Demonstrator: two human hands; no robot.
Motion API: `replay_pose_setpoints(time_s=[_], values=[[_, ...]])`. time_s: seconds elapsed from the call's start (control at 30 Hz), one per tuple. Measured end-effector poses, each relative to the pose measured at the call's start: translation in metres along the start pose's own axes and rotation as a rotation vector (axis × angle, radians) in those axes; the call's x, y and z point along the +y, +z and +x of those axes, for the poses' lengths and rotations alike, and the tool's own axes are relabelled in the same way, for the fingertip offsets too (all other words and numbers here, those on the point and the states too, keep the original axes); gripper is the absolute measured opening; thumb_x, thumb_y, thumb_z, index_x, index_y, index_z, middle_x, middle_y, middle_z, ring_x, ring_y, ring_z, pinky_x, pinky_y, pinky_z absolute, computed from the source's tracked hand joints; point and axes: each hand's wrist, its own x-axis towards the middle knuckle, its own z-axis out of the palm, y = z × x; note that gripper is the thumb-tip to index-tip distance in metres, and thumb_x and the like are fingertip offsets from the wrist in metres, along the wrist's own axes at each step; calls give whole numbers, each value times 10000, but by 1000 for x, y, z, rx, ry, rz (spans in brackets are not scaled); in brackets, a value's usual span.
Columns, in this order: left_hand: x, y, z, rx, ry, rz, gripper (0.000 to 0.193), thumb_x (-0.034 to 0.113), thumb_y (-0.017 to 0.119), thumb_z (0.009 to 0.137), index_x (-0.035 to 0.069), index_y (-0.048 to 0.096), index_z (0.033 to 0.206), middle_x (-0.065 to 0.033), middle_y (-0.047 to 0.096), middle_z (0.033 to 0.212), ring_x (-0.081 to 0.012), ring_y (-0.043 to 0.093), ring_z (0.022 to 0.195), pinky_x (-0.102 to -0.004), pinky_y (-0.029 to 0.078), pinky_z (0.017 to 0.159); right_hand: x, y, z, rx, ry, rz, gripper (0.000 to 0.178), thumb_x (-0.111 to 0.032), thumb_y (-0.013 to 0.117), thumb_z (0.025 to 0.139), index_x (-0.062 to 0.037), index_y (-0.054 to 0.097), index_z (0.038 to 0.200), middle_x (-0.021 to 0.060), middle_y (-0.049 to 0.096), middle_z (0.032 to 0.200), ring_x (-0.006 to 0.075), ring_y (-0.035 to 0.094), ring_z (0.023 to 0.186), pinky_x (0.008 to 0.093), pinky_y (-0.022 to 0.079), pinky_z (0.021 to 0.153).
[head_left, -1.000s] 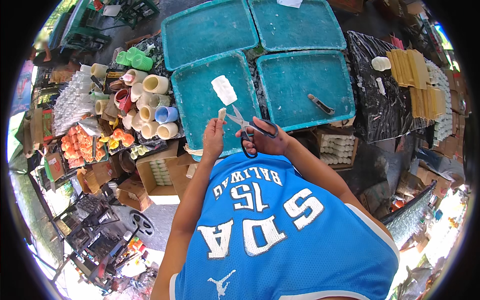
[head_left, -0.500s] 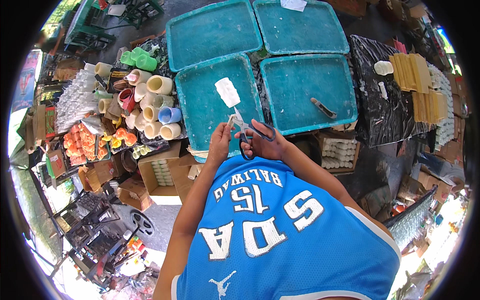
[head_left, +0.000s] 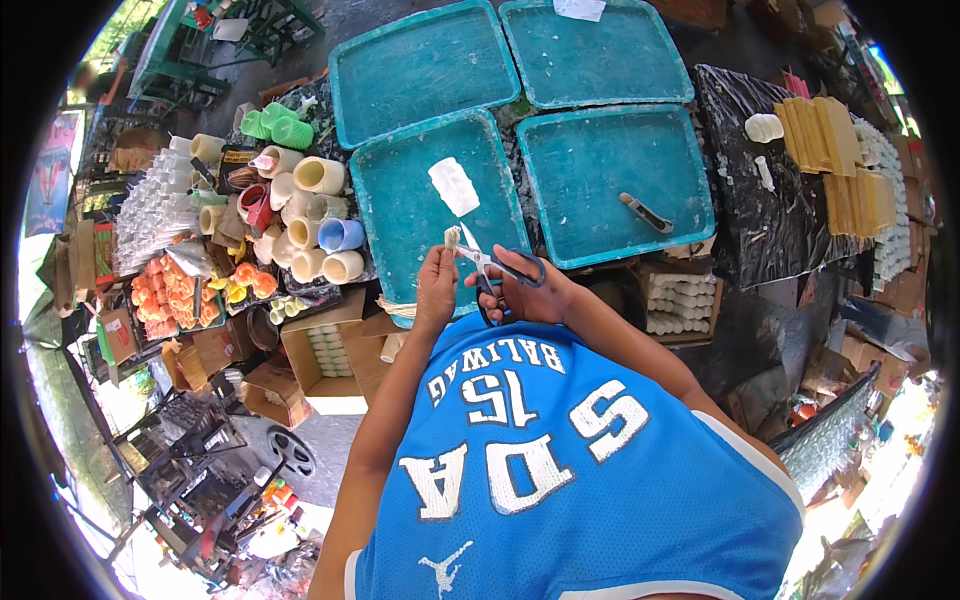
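My left hand [head_left: 437, 288] pinches a small bundle of cream cord [head_left: 453, 239], whose ends stick up above the fingers. My right hand [head_left: 540, 292] has its fingers through the dark blue handles of a pair of scissors [head_left: 480, 258]. The scissor blades are spread and lie right beside the cord; whether they touch it I cannot tell. Just beyond the blade tips, a white ridged block, perhaps a candle [head_left: 454, 186], lies on a teal tray [head_left: 390, 225]. Both hands are over the near edge of that tray, close to my body.
A cutter knife [head_left: 646, 213] lies in the teal tray at right [head_left: 560, 150]. Left stand cream tubes [head_left: 320, 176], a blue cup [head_left: 341, 235] and orange pieces [head_left: 165, 295]. Yellow sheets [head_left: 820, 135] and a white roll [head_left: 764, 128] lie on black plastic at right. Open boxes [head_left: 325, 350] stand below.
The scissor blades have opened wider beside the cord. The cord ends stand a little higher above my left fingers. Both hands stay in nearly the same place.
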Motion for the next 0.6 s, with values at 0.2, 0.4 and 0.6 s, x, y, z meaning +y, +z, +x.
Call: replay_pose_setpoints(time_s=[0.2,0.4,0.6], values=[[-1,-2,-3,2,-39,-55,300,315,467,1164,68,624,1099,78,405,706,-19,331,607,-232,260,533,4,4,-1,5,-14,-4,749,-736,622,950,-68,619,1289,45,602,860,199,580,811,335,441,792],[-2,-3,-3,4,-26,-94,323,362,464,1162,79,610,1111,98,380,662,-1,312,540,-217,227,466,4,8,-4,22,-14,-16,753,-737,627,945,-66,618,1288,44,603,856,200,583,807,340,442,795],[-1,-7,-6,-54,-5,-60,308,355,471,1159,84,612,1119,100,393,665,-2,321,546,-215,241,479,5,6,1,46,-8,-36,736,-750,629,934,-91,629,1261,37,608,857,198,585,795,352,447,787]])
